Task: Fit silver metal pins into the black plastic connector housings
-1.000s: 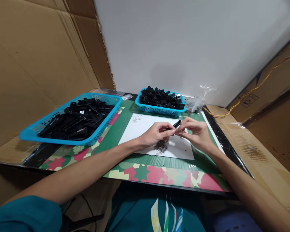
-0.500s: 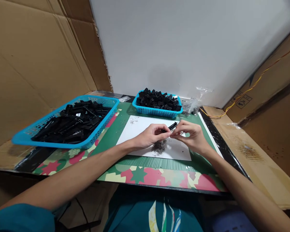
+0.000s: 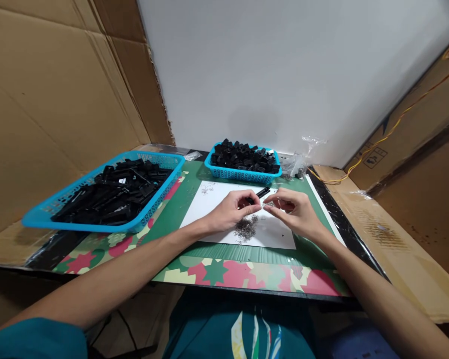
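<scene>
Midway, seemingly — left hand (image 3: 230, 212) pinches a black part (image 3: 260, 193) over white paper (image 3: 224, 197); right hand (image 3: 295, 212) pinches a tiny metal piece, barely visible. Springs (image 3: 246, 228) lie heaped beneath — far basket (image 3: 243, 172) and left basket (image 3: 149, 217) both full.

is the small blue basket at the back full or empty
Full. The small blue basket is heaped with black parts that rise above its rim.
</scene>
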### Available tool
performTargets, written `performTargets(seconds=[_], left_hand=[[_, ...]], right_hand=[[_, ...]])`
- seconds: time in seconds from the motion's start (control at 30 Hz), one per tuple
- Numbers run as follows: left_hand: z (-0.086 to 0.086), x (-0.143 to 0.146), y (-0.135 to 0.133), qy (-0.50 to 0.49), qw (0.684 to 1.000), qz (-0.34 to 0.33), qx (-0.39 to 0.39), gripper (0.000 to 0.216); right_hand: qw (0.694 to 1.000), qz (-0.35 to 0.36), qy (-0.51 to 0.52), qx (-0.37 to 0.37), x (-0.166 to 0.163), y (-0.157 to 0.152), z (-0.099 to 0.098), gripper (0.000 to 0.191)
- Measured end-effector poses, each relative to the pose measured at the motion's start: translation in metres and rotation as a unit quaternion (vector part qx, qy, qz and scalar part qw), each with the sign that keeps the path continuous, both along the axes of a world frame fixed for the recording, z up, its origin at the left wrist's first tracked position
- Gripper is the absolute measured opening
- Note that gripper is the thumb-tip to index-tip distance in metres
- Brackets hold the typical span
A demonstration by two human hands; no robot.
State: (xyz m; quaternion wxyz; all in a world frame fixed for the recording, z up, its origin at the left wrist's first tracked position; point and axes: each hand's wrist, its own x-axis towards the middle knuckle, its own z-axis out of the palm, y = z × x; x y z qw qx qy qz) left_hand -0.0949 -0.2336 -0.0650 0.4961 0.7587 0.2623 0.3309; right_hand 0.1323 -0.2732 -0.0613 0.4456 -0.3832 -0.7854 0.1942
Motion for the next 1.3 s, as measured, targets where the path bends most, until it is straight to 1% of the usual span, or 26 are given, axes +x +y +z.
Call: performTargets(seconds=[0.1,0.23,0.47,0.7,0.8,0.9,0.97,1.03,1.1,1.13,1.2,1.3], left_hand=[[-0.003,0.003,-0.001,0.005,0.999,0.031,0.025,0.029],[-0.006,0.004,-0.001,0.002,0.997,0.068,0.030,0.029],[-0.005,0.005,-0.002,-0.013,0.997,0.063,0.036,0.027],[-0.005,0.005,-0.002,-0.006,0.994,0.097,0.049,0.021],[-0.004,0.005,-0.003,0.000,0.993,0.103,0.053,0.022],[-0.002,0.003,-0.004,-0.002,0.994,0.091,0.056,0.028],[0.000,0.003,-0.004,-0.005,0.996,0.074,0.052,0.031],[0.001,0.002,-0.003,-0.022,0.997,0.056,0.044,0.027],[0.001,0.004,-0.003,-0.055,0.997,0.039,0.022,0.019],[0.001,0.005,-0.003,-0.074,0.997,0.032,0.004,0.022],[-0.001,0.007,-0.004,-0.106,0.994,0.022,-0.032,0.037],[-0.001,0.009,-0.006,-0.130,0.990,0.015,-0.057,0.052]], right_hand=[[1.000,0.009,-0.001,-0.007,-0.003,0.000,-0.002,0.014],[1.000,-0.003,-0.002,-0.015,-0.006,0.000,-0.006,0.015],[1.000,-0.011,0.017,0.000,-0.008,-0.002,-0.005,0.014],[0.999,-0.027,0.011,-0.019,-0.010,-0.003,-0.005,0.015],[0.999,-0.026,0.017,-0.008,-0.011,-0.004,-0.007,0.014],[0.998,-0.045,0.033,0.031,-0.010,-0.005,-0.006,0.010],[0.993,-0.078,0.031,0.084,-0.010,-0.006,-0.004,0.009],[0.983,-0.109,0.009,0.151,-0.009,-0.006,-0.003,0.011],[0.971,-0.125,-0.022,0.204,-0.008,-0.007,-0.004,0.014],[0.966,-0.125,-0.035,0.224,-0.008,-0.007,-0.005,0.015],[0.957,-0.117,-0.058,0.258,-0.008,-0.007,-0.007,0.016],[0.944,-0.100,-0.094,0.301,-0.008,-0.007,-0.010,0.017]])
